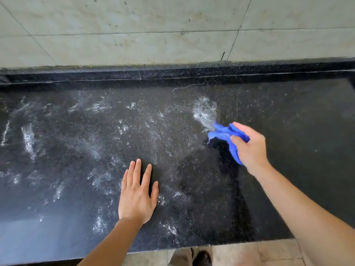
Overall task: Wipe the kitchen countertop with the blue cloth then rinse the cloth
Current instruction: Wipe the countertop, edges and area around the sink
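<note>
- Nearest, the left hand point(137, 198) lies flat on the table point(288, 121) near its front edge, fingers straight, holding nothing.
- Right of centre, the blue cloth point(222, 134) is bunched on or just above the table, beside a white powdery patch point(204, 112); the right hand point(249, 148) is clenched around it.
- It looks soft, light and limp, so a fistful grip suits it; a loose corner would likely trail.
- Far strokes would stop at the raised back ledge point(172, 74); wide smeared room lies leftward, toward the left hand.
</note>
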